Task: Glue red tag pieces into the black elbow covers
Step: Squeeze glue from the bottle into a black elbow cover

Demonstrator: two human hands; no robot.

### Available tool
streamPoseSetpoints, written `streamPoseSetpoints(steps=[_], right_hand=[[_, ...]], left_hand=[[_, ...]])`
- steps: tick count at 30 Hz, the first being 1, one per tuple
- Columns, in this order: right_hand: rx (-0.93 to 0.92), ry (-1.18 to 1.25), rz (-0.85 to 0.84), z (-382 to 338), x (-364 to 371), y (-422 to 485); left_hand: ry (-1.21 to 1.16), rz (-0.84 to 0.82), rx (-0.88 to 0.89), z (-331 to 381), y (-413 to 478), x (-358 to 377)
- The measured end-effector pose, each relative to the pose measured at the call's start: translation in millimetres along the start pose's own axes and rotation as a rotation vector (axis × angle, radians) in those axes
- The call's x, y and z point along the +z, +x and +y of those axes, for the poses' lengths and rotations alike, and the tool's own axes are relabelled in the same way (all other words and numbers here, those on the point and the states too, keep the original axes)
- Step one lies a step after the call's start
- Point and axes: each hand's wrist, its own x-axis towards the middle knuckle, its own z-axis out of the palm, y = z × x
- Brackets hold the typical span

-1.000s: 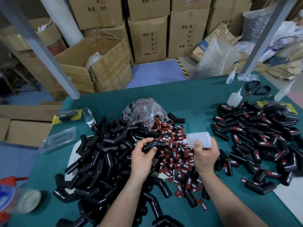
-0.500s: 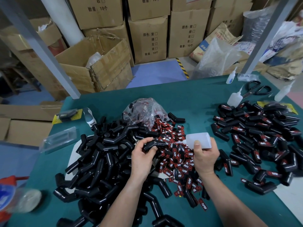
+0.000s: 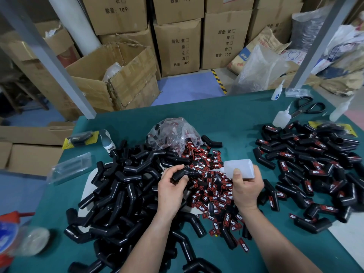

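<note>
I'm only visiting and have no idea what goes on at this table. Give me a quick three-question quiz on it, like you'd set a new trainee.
1. True or false: the right hand holds a pair of scissors.
2. Where does the pile of tagged covers lie? A) to the person's left B) to the person's right C) inside a cardboard box
3. Fill the blank: the glue bottle has its nozzle aimed at the black ____ gripped in the left hand.

Key: 1 false, it holds the glue bottle. 2 B. 3 elbow cover.
</note>
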Motion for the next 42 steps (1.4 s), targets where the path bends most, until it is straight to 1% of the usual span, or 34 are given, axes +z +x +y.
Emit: streamPoseSetpoints(steps=[15,28,42], right_hand=[[0.017,-0.024,0.007,1,0,1],[0.001,-0.031,-0.014,0,-1,1],[-0.007,-0.038,-0.027,2,-1,0]], left_hand=[[0.05,0.022,-0.002,5,-1,1],[0.042,0.019,-0.011,7,-2,2],[0.031,0.012,-0.059,12,-4,1]])
